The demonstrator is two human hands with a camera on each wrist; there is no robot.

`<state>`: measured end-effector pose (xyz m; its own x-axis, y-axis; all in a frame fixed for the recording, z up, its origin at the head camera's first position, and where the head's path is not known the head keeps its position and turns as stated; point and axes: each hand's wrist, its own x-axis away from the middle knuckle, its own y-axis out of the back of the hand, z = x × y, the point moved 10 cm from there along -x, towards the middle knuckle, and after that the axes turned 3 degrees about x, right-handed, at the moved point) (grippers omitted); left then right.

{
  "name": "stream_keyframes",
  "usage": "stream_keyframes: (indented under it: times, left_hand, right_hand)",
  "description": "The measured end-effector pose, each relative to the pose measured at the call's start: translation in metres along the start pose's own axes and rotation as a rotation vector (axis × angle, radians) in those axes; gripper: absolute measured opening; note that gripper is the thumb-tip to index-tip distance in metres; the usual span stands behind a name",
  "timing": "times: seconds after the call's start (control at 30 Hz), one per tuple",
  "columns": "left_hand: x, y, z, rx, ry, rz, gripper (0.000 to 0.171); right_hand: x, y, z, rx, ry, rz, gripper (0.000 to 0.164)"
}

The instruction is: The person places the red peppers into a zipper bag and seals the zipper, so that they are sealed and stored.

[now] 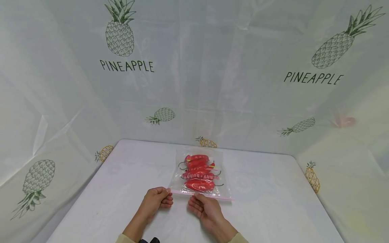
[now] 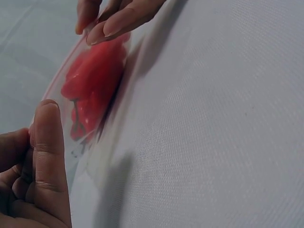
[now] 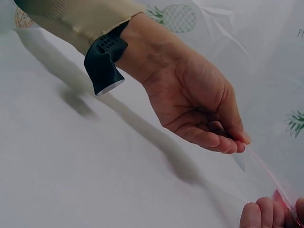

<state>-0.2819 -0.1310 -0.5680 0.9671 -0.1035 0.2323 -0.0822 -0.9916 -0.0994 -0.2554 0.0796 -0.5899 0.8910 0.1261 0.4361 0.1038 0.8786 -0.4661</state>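
Observation:
A clear zip bag point(image 1: 225, 189) lies on the white table, its pink zip strip point(image 1: 218, 197) along the near edge. Several red peppers point(image 1: 199, 185) with green stems show through its printed film. At the strip's left end, my left hand point(image 1: 155, 201) pinches the corner between thumb and fingers. My right hand point(image 1: 208, 210) pinches the strip near its middle, fingers curled beneath. The left wrist view shows the strip edge lifted, with the peppers point(image 2: 97, 78) behind it. In the right wrist view the left hand point(image 3: 194, 99) holds the corner, and only fingertips of the right hand point(image 3: 270, 213) appear.
The white table point(image 1: 267, 202) extends around the bag. Behind it and at both sides hangs a pale curtain point(image 1: 212, 84) with pineapple prints. A dark wrist device point(image 3: 104, 64) sits on the left wrist.

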Motion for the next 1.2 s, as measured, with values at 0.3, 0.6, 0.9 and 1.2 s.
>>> stream_keyframes:
  times: [0.3, 0.6, 0.9, 1.2]
  left_hand:
    - [0.000, 0.000, -0.002, 0.015, -0.012, 0.009, 0.035]
    - [0.000, 0.000, -0.002, 0.028, -0.009, 0.024, 0.036]
    - [-0.001, 0.000, 0.000, -0.014, 0.015, 0.034, 0.038]
    - [-0.001, -0.002, -0.005, -0.039, -0.008, 0.019, 0.038]
  right_hand:
    - [0.000, 0.004, 0.004, 0.011, 0.013, -0.010, 0.033]
    - [0.001, 0.006, 0.007, 0.005, 0.025, 0.029, 0.034]
    - [0.001, 0.009, 0.008, 0.021, -0.020, 0.043, 0.041]
    - [0.001, 0.011, 0.009, 0.032, -0.014, 0.033, 0.045]
